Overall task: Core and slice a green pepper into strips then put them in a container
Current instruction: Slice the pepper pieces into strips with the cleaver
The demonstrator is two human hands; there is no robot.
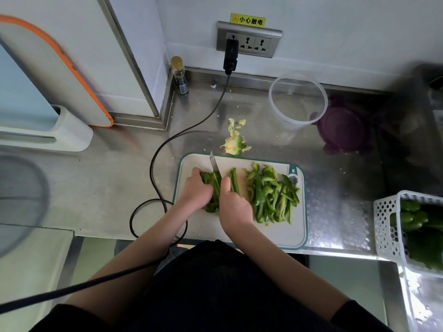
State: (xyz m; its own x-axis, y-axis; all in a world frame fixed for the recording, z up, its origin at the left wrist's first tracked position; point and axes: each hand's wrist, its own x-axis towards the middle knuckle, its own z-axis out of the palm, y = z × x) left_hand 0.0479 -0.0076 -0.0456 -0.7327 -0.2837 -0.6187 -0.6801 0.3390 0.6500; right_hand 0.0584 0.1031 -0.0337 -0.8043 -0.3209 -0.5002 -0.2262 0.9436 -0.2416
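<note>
Left hand [197, 188]: fingers curled down over the pepper piece [212, 188], pinning it to the board [275, 233] near the board's left side.
Right hand [233, 206]: closed around the knife handle, which the hand hides; the index finger lies along the top of the blade.
Knife [214, 164]: blade points away from the person, its edge down in the pepper piece just right of the left fingers.
Fresh strips [234, 179]: a couple lie just right of the blade, apart from the main heap.
Strip pile [272, 195]: a loose heap on the right half of the board.
Core [236, 144]: on the steel counter [107, 178], just beyond the board's far edge, with pale scraps behind it.
Container [298, 99]: clear, round, open, standing on the counter beyond the board to the right; no strips visible in it.
Lid [345, 127]: purple, beside the container on its right.
Basket [388, 224]: white, at the right edge, holding whole green peppers [414, 216].
Cable [167, 144]: black, running from the wall socket [249, 41] across the counter, left of the board.
</note>
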